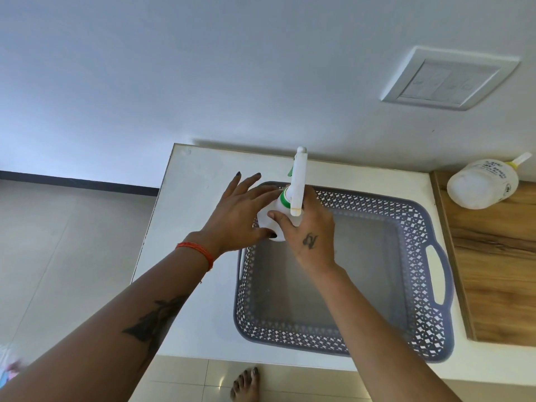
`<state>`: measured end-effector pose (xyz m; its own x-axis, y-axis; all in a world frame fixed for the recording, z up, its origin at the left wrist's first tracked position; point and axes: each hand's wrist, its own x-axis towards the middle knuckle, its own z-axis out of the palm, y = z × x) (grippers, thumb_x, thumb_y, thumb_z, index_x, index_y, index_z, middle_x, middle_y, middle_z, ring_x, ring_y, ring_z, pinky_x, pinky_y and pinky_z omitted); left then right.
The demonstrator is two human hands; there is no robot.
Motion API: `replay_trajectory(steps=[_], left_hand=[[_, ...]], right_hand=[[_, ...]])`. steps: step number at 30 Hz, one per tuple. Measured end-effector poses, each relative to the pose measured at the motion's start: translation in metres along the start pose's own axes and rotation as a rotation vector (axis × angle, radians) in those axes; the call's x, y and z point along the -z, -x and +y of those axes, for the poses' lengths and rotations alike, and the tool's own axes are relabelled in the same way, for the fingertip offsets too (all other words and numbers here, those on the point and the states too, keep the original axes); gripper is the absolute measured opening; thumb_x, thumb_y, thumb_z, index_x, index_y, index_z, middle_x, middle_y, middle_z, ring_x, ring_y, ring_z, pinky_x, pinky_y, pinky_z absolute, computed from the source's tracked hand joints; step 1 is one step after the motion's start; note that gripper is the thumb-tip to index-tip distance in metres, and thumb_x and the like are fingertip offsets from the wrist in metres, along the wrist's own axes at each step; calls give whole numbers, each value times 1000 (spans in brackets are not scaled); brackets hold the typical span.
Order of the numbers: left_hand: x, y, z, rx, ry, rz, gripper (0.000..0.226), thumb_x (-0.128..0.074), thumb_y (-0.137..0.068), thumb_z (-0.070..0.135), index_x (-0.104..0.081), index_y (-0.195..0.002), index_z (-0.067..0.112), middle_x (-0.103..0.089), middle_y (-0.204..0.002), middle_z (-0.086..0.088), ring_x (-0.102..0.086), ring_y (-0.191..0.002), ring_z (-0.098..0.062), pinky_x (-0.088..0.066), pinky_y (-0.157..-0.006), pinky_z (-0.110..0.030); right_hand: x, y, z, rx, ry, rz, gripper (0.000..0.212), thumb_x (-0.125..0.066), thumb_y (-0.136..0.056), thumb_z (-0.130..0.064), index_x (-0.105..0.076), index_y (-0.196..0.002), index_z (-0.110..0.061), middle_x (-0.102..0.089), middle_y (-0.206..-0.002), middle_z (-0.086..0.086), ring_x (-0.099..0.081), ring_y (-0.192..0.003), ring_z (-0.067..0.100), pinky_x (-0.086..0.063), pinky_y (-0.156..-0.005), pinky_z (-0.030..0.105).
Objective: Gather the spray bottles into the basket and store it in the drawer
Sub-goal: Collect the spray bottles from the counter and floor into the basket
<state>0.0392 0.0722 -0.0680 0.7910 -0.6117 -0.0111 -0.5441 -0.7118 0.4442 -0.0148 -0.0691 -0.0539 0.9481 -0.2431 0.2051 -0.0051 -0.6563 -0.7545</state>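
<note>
A white spray bottle (297,187) with a green collar and trigger stands upright over the far left corner of the grey lattice basket (417,285). My right hand (307,227) grips its body from the right. My left hand (240,213) rests against its left side with fingers spread. A second white spray bottle (483,184) with a yellow collar lies on its side on the wooden surface at the far right. The basket's inside holds nothing else that I can see.
The basket sits on a white counter (188,256) against the wall. A wooden top (499,256) adjoins it on the right. A wall switch plate (449,79) is above. Tiled floor lies to the left, and a bare foot (246,385) shows below the counter edge.
</note>
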Motion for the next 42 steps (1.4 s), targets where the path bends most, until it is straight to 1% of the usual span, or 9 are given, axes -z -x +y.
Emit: replay_trajectory(steps=[7, 11, 14, 17, 20, 24, 30, 36, 42], left_hand=[[11, 9, 0, -44, 51, 1, 82, -66, -74, 32, -22, -142, 31, -30, -154, -1, -9, -147, -27, -1, -119, -52], [41, 8, 17, 74, 184, 422, 70, -49, -67, 2, -46, -136, 10, -45, -144, -10, -29, -141, -32, -18, -119, -46], [77, -11, 51, 120, 322, 790, 59, -50, -75, 0, -48, -134, 4, -50, -139, -13, -40, -135, -30, -31, -114, -42], [104, -50, 107, -3, 389, 885, 52, -55, -82, 10, -48, -133, 4, -51, -137, -9, -46, -131, -22, -37, -109, -41], [99, -92, 171, -113, 322, 773, 52, -60, -86, 23, -49, -133, 5, -51, -139, -11, -45, -132, -24, -33, -112, -39], [49, -136, 228, -10, 338, 450, 65, -62, -86, 39, -38, -142, 17, -39, -149, -5, -33, -139, -21, -21, -112, -24], [-37, -194, 262, 86, 367, 61, 70, -48, -90, 51, -21, -149, 22, -21, -158, -5, -17, -146, -21, -17, -116, -35], [-90, -228, 279, 211, 548, -142, 62, -30, -95, 54, -16, -150, 28, -14, -160, 0, -13, -147, -19, -14, -117, -40], [-110, -228, 280, 296, 681, -155, 58, -28, -98, 48, -17, -150, 24, -19, -159, 0, -16, -146, -18, -15, -117, -36]], right_hand=[[15, 9, 8, -27, -23, -69, 72, -59, -65, 7, -43, -133, -8, -55, -131, 10, -53, -116, 25, -39, -95, 22], [51, 6, 19, -18, -71, -9, 71, -46, -63, 2, -43, -133, -9, -51, -135, 7, -47, -122, 13, -37, -104, 24], [82, -5, 31, -16, -66, 82, 67, -48, -67, 7, -44, -132, -11, -51, -135, 6, -52, -90, -8, -42, -86, 7], [117, -22, 45, -38, -31, 168, 67, -53, -69, 6, -44, -133, -9, -52, -136, 7, -56, -104, 5, -30, -89, -2], [159, -38, 64, -25, -3, 257, 64, -53, -70, -2, -44, -133, -6, -52, -135, 10, -47, -125, 23, -31, -99, 7], [204, -57, 105, -24, 92, 360, 55, -61, -79, -8, -45, -131, -2, -52, -132, 17, -45, -127, 35, -37, -104, 50], [243, -87, 192, -318, 253, 322, 68, -62, -84, -39, -34, -140, -14, -35, -146, 17, -31, -135, 35, -34, -107, 49], [241, -120, 241, -687, 54, 171, 78, -52, -78, -68, -19, -143, -40, -11, -153, 13, -31, -132, 39, -43, -100, 48], [235, -122, 247, -641, 53, 178, 68, -63, -76, -58, -33, -134, -37, -33, -136, 16, -47, -115, 37, -50, -88, 42]])
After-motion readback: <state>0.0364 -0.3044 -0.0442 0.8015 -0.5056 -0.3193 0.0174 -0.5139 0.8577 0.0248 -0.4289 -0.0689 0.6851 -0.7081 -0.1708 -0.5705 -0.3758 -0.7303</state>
